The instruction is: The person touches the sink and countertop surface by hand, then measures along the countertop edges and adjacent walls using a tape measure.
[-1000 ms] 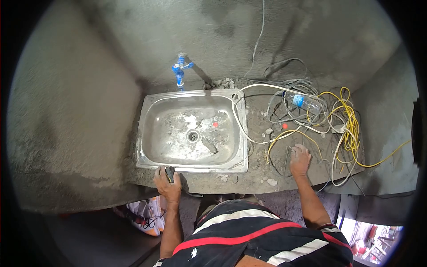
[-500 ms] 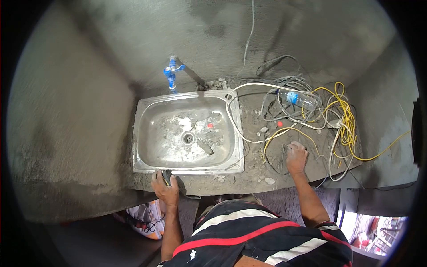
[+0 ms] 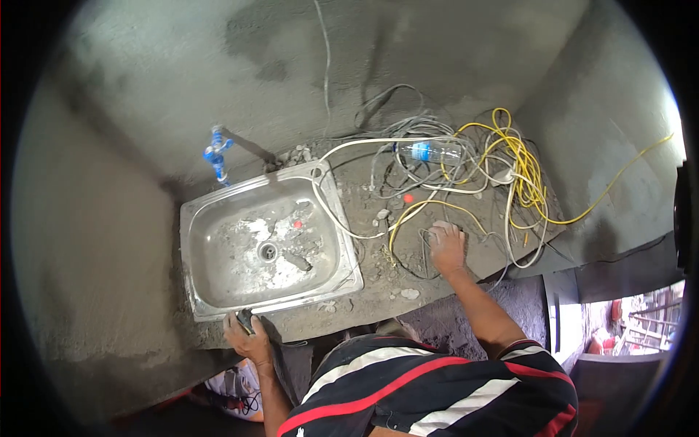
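Observation:
A steel sink (image 3: 336, 273) lies in the dusty counter, with grey debris in its basin. My left hand (image 3: 248, 340) is at the sink's front left edge, its fingers closed around a small dark object (image 3: 246, 319) that I cannot identify. On the counter to the right of the sink rests my right hand (image 3: 447, 247), palm down beside a thin grey wire loop, its fingers bent; whether anything is under them is hidden. Just beyond it a yellow cable (image 3: 466, 210) curves across the counter.
A blue tap (image 3: 217, 154) sticks out of the wall behind the sink. Tangled white, grey and yellow cables (image 3: 535, 191) lie at the back right around a clear plastic bottle (image 3: 440, 151). Rubble (image 3: 297, 155) sits behind the sink. A white and orange bag (image 3: 237, 390) is below the counter.
The view has turned and shifted right, so the sink and cables appear further left and tilted. Both hands keep nearly the same places on the counter.

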Tool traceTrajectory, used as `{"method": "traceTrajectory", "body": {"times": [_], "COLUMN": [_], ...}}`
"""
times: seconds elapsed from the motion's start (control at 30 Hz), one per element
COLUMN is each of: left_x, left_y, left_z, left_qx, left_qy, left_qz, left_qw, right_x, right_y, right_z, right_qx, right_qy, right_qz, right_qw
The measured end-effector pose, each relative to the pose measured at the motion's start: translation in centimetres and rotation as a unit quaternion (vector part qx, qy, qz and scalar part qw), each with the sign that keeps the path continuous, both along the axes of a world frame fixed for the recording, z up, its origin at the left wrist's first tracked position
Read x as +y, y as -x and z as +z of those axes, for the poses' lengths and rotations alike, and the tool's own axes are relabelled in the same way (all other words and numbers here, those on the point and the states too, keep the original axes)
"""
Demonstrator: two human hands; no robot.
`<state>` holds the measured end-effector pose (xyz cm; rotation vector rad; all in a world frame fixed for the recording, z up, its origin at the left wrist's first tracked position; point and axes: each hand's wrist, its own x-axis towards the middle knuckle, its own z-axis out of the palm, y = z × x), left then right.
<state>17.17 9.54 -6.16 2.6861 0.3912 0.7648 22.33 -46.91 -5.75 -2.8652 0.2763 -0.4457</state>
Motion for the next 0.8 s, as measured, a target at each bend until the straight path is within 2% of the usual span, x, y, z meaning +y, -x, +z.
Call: {"method": "traceTrajectory", "body": {"times": [0.8], "left_x": [-0.07], "left_y": [-0.10], "left_z": [0.19], "left_qx": [-0.009], "left_qy": [-0.012], "left_qz": [0.000], "left_qw": [1.000], "right_x": [0.30], "right_y": [-0.03], "right_z": [-0.07], "right_qx": [-0.016], "right_qy": [-0.009], "right_qz": [-0.003], "right_qw": [1.000]}}
